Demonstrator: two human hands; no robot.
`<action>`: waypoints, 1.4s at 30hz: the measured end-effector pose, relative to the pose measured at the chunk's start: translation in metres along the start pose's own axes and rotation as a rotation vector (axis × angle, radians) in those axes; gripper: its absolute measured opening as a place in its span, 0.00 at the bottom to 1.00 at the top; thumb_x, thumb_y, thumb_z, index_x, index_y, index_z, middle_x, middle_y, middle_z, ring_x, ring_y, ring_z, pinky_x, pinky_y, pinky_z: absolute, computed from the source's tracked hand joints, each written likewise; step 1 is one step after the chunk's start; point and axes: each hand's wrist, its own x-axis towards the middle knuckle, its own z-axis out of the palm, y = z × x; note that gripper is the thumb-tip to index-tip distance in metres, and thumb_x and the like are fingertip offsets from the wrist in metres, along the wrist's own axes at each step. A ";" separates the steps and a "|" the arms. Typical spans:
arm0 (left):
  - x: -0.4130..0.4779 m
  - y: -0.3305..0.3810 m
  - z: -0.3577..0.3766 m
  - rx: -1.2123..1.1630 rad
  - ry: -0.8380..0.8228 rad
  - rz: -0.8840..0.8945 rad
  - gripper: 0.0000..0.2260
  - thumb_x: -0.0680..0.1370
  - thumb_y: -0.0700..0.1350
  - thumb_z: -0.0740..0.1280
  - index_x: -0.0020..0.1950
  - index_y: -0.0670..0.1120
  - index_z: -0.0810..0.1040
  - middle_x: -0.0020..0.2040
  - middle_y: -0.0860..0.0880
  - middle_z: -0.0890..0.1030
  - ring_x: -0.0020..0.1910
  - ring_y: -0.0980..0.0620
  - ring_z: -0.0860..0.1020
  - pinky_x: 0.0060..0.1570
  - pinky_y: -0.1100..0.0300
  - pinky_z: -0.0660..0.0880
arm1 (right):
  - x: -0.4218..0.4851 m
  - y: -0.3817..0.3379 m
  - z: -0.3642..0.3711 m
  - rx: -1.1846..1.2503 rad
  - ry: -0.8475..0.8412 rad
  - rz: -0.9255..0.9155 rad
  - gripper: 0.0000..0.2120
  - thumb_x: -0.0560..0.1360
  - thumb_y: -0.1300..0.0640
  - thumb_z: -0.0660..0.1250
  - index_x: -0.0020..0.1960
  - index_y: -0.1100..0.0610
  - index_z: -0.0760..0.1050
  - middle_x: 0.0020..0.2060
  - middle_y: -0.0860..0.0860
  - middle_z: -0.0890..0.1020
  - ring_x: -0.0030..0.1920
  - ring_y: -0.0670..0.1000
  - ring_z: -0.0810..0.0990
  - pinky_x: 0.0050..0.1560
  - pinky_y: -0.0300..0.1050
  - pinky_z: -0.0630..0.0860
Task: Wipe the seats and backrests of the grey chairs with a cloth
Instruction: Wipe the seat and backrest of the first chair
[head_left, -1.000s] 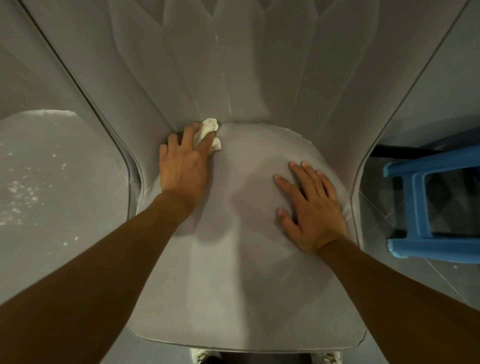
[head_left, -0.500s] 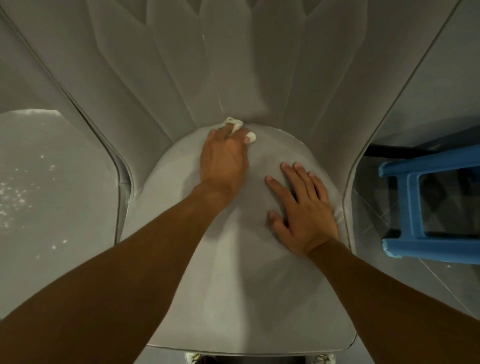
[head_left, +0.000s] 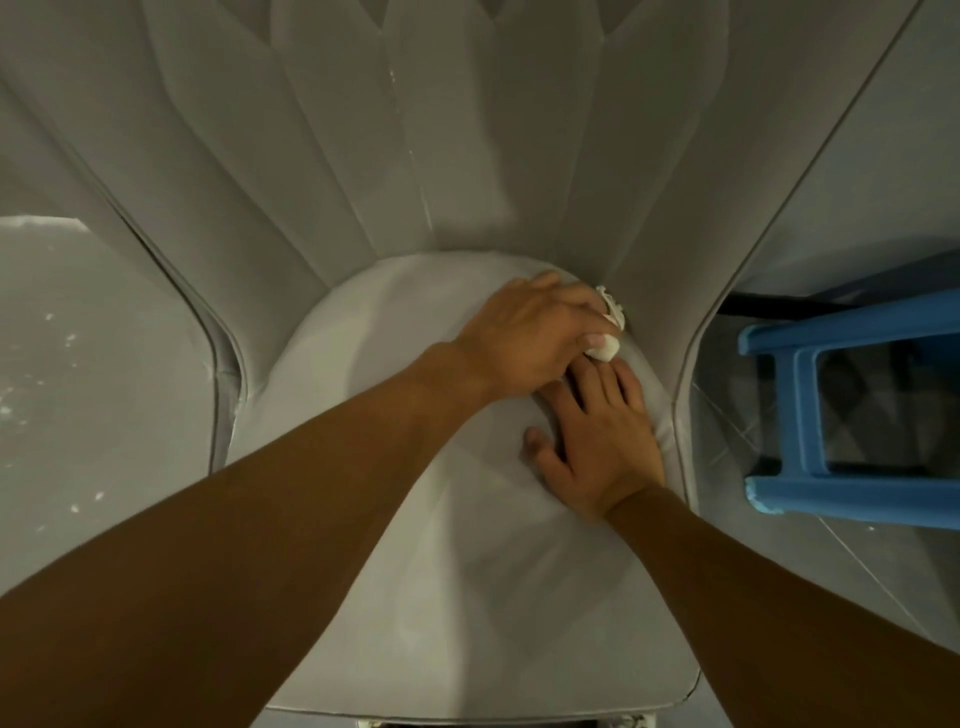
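Observation:
A grey padded chair fills the view: its seat cushion below and its fluted backrest rising behind. My left hand reaches across to the back right corner of the seat and grips a small white cloth, pressing it where the seat meets the backrest. My right hand lies flat on the right side of the seat with fingers straight. Its fingertips are partly hidden under my left hand.
A blue plastic stool stands on the floor close to the chair's right side. Grey floor with white specks shows to the left of the chair. The chair's side edges curve outward on both sides.
My left hand has swept the cloth along the seat's back edge from the left corner, past the middle, to the right corner. My right hand has stayed flat on the seat.

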 end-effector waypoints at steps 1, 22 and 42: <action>0.001 0.005 -0.002 0.071 -0.011 -0.007 0.16 0.84 0.50 0.61 0.70 0.61 0.77 0.71 0.58 0.73 0.66 0.50 0.69 0.64 0.55 0.63 | 0.000 0.000 0.000 -0.001 -0.003 0.001 0.29 0.78 0.39 0.53 0.76 0.49 0.60 0.74 0.56 0.64 0.76 0.58 0.59 0.78 0.56 0.49; -0.092 -0.072 -0.027 0.105 0.369 -0.662 0.16 0.84 0.56 0.59 0.68 0.56 0.80 0.65 0.49 0.77 0.60 0.41 0.76 0.59 0.50 0.73 | -0.002 0.004 0.002 0.021 0.016 -0.020 0.31 0.78 0.40 0.55 0.79 0.47 0.58 0.80 0.53 0.54 0.80 0.55 0.48 0.78 0.58 0.49; 0.000 0.010 -0.003 -0.082 0.260 -0.260 0.13 0.82 0.53 0.66 0.64 0.56 0.83 0.69 0.54 0.77 0.67 0.50 0.75 0.65 0.55 0.71 | 0.002 0.000 0.000 -0.009 -0.014 0.004 0.32 0.77 0.39 0.52 0.78 0.49 0.58 0.78 0.57 0.60 0.79 0.57 0.52 0.78 0.55 0.44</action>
